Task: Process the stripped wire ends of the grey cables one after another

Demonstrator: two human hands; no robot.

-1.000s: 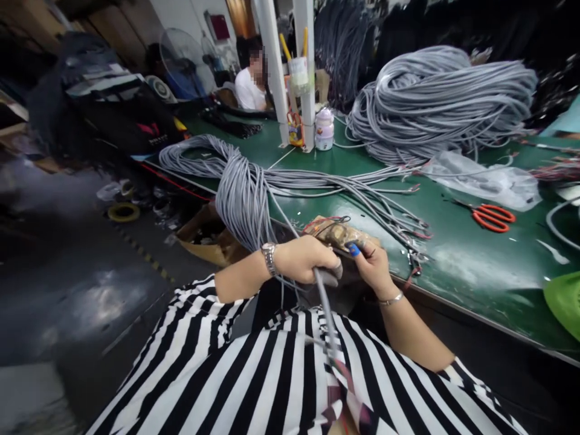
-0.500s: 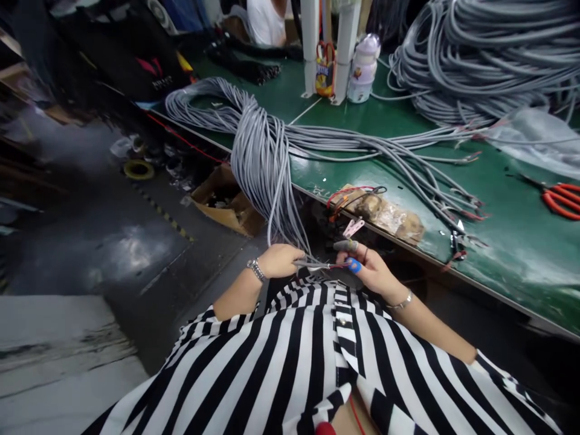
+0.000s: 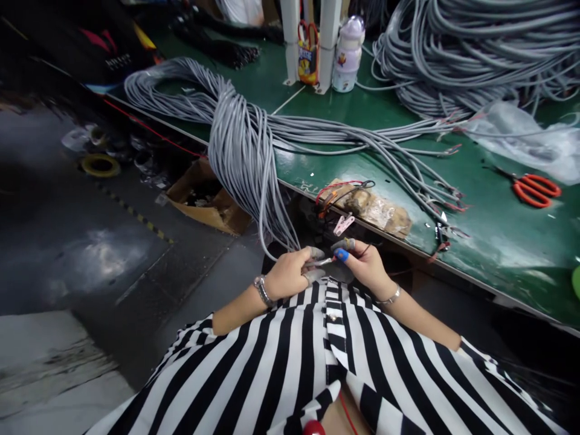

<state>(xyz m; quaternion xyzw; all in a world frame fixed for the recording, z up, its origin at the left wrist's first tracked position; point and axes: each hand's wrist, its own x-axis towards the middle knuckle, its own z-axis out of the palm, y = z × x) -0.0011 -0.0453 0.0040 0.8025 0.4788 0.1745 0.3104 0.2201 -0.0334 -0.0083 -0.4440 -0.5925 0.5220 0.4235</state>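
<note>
A bundle of grey cables [image 3: 242, 145] drapes over the table edge, and its lower ends run down to my hands. My left hand [image 3: 290, 273], with grey covers on some fingertips and a watch at the wrist, is closed on the end of a grey cable [image 3: 322, 262]. My right hand [image 3: 362, 263] pinches the thin wires coming out of that cable end. Blue tape wraps its thumb, and a grey cover sits on its index finger. A pink clip [image 3: 344, 225] sits at the table edge just beyond my right hand.
On the green table [image 3: 312, 112] are orange-handled scissors [image 3: 537, 190], a clear plastic bag [image 3: 521, 136], a large grey cable coil [image 3: 480, 54] and a lidded bottle [image 3: 348, 55]. A taped block [image 3: 376, 208] lies along the front edge. A cardboard box [image 3: 206, 199] stands below.
The view has shifted, so the table things sit further left. My left hand has turned and come nearer my right; less of the thin wires shows between them.
</note>
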